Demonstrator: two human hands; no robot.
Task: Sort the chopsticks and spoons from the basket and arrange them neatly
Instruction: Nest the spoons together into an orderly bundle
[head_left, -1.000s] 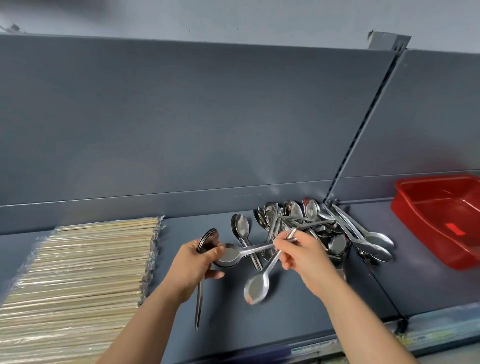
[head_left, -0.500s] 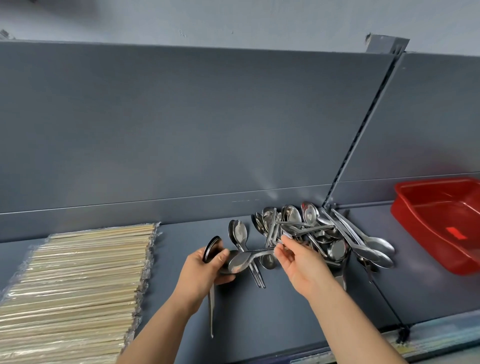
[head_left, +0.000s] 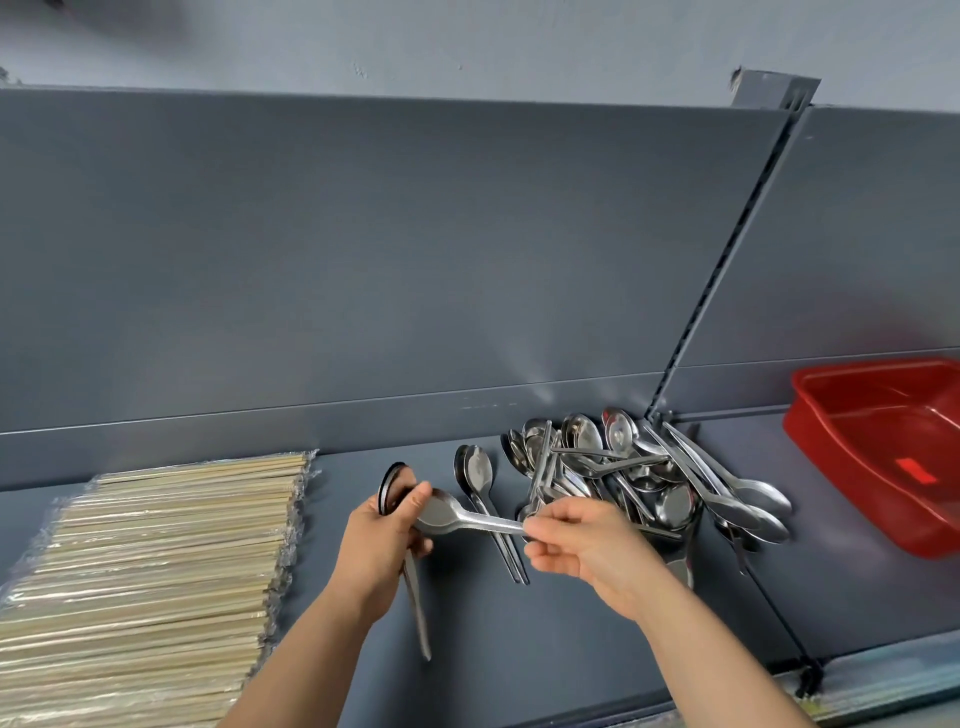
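Soft, even light, no hard shadows. Glints flash on the spoon pile, a pale glare streak sits on the grey back panel, and the red basket throws a reddish glow behind it. Straight edges bow near the borders; corners slightly soft.

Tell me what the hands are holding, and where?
The left hand grips a stack of spoons just below their bowls. The right hand pinches the handle end of one spoon, its bowl at the stack.
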